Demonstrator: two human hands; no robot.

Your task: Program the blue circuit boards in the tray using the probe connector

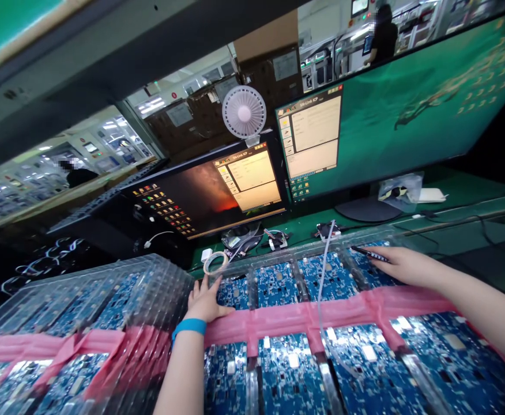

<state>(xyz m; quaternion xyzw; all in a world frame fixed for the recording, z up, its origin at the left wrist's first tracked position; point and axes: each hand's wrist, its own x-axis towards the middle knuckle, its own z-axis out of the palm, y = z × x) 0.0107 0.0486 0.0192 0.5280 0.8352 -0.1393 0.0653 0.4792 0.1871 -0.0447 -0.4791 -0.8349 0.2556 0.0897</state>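
Note:
A clear plastic tray of blue circuit boards (278, 282) lies in front of me, with a strip of pink foam (278, 321) running across it. My left hand (204, 300), with a blue band (191, 327) at the wrist, rests with fingers spread on the tray's left edge, touching foam and board. Over the tray's right back part, my right hand (402, 265) holds a black pen-like tool (370, 253) that points left. A thin translucent tube or cord (324, 271) hangs down over the boards between my hands.
More stacked trays with pink foam (105, 340) stand at the left. Behind are two monitors (382, 127) (200, 196), a small white fan (244, 112), a tape roll (215, 263), cables and small devices (275, 239). Two people (384, 37) (77, 174) appear in the background.

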